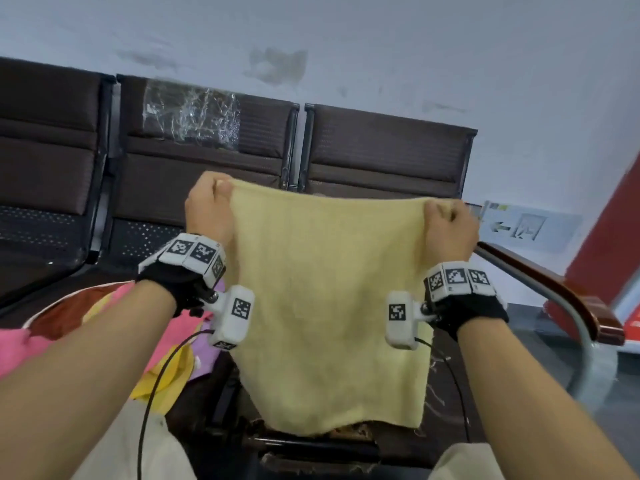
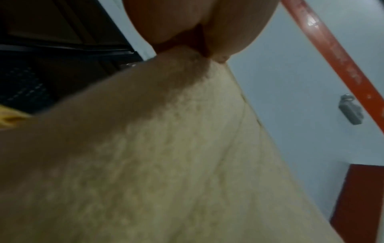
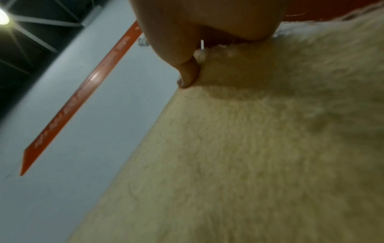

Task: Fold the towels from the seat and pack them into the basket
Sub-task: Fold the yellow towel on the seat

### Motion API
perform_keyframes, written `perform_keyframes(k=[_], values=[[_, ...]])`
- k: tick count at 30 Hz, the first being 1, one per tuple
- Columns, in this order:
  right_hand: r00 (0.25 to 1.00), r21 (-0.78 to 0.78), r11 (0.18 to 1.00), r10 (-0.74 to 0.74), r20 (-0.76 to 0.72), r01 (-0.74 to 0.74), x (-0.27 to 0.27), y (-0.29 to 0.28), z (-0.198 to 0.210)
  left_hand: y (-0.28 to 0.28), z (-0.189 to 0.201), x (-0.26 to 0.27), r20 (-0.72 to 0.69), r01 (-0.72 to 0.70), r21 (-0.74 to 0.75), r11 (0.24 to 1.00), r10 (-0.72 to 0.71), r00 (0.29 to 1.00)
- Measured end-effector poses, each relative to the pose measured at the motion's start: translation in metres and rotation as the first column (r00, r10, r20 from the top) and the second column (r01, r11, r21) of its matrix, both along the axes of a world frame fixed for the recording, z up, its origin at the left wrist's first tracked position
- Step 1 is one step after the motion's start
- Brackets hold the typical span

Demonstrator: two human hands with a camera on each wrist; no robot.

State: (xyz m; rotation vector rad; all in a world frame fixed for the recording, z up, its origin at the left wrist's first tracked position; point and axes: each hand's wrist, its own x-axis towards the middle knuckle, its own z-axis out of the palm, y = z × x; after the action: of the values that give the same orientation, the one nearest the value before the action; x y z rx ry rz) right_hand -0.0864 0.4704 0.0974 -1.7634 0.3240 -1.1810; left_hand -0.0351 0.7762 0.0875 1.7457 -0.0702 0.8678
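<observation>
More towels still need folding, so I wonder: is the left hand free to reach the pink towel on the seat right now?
Probably not yet. The left hand pinches a top corner of the yellow towel, though the pink towel lies unobstructed below it.

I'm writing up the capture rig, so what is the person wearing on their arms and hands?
Bare forearms, no sleeves. Each wrist carries a black strap topped with white blocks printed with black-and-white square codes. A white camera box with the same kind of code juts from each strap, trailing a thin black cable. The right wrist matches.
</observation>
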Motion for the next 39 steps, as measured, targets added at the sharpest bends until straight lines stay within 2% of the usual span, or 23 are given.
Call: perform_keyframes(k=[4, 8, 10, 13, 15, 17, 19, 22, 23, 24, 25, 27, 29, 30, 32, 34, 39], values=[[0.980, 0.052, 0.999, 0.016, -0.197, -0.006, 0.010, -0.013, -0.044, -0.011, -0.041, 0.011, -0.191, 0.053, -0.009, 0.999, -0.053, 0.980], [0.940, 0.235, 0.972, 0.102, -0.325, -0.024, 0.019, -0.025, -0.085, -0.027, -0.075, 0.021, -0.286, 0.122, -0.004, 0.993, -0.118, 0.951], [0.915, 0.312, 0.948, 0.173, -0.365, -0.055, 0.028, -0.024, -0.101, -0.036, -0.088, 0.030, -0.311, 0.168, -0.059, 0.984, -0.178, 0.934], [0.909, 0.423, 0.898, 0.270, -0.318, -0.120, 0.035, -0.016, -0.109, -0.046, -0.092, 0.034, -0.266, 0.224, -0.071, 0.972, -0.235, 0.935], [0.886, 0.495, 0.835, 0.396, -0.242, -0.238, 0.036, -0.007, -0.108, -0.050, -0.092, 0.035, -0.220, 0.283, -0.068, 0.957, -0.291, 0.931], [0.817, 0.535, 0.754, 0.545, -0.187, -0.381, 0.034, 0.003, -0.106, -0.054, -0.093, 0.036, -0.213, 0.345, -0.090, 0.934, -0.356, 0.910], [0.706, 0.530, 0.666, 0.689, -0.166, -0.525, 0.030, 0.012, -0.103, -0.059, -0.096, 0.037, -0.222, 0.385, -0.145, 0.912, -0.409, 0.885], [0.432, 0.508, 0.462, 0.883, -0.184, -0.727, 0.025, 0.020, -0.102, -0.064, -0.102, 0.038, -0.236, 0.441, -0.151, 0.885, -0.465, 0.853], [0.364, 0.480, 0.427, 0.904, -0.222, -0.766, 0.025, 0.022, -0.105, -0.065, -0.104, 0.039, -0.256, 0.461, -0.128, 0.878, -0.478, 0.840], [0.352, 0.422, 0.449, 0.890, -0.291, -0.788, 0.024, 0.024, -0.108, -0.065, -0.107, 0.041, -0.281, 0.484, -0.107, 0.868, -0.494, 0.823], [0.399, 0.315, 0.525, 0.832, -0.386, -0.791, 0.023, 0.026, -0.112, -0.066, -0.110, 0.042, -0.313, 0.505, -0.087, 0.859, -0.505, 0.805], [0.568, -0.032, 0.675, 0.595, -0.569, -0.738, 0.024, 0.027, -0.117, -0.065, -0.115, 0.043, -0.388, 0.537, -0.052, 0.842, -0.512, 0.766], [0.675, -0.326, 0.662, 0.376, -0.635, -0.675, 0.024, 0.028, -0.121, -0.066, -0.121, 0.040, -0.441, 0.585, -0.069, 0.808, -0.551, 0.709], [0.703, -0.374, 0.654, 0.354, -0.617, -0.658, 0.024, 0.030, -0.121, -0.067, -0.123, 0.038, -0.455, 0.604, -0.080, 0.793, -0.568, 0.686], [0.722, -0.342, 0.666, 0.449, -0.526, -0.663, 0.024, 0.033, -0.119, -0.071, -0.127, 0.034, -0.465, 0.626, -0.084, 0.775, -0.586, 0.663], [0.707, -0.287, 0.661, 0.550, -0.444, -0.694, 0.023, 0.040, -0.118, -0.076, -0.129, 0.030, -0.464, 0.647, -0.101, 0.755, -0.611, 0.641], [0.690, -0.229, 0.677, 0.558, -0.461, -0.700, 0.023, 0.050, -0.125, -0.087, -0.130, 0.022, -0.484, 0.720, -0.127, 0.682, -0.676, 0.555]])
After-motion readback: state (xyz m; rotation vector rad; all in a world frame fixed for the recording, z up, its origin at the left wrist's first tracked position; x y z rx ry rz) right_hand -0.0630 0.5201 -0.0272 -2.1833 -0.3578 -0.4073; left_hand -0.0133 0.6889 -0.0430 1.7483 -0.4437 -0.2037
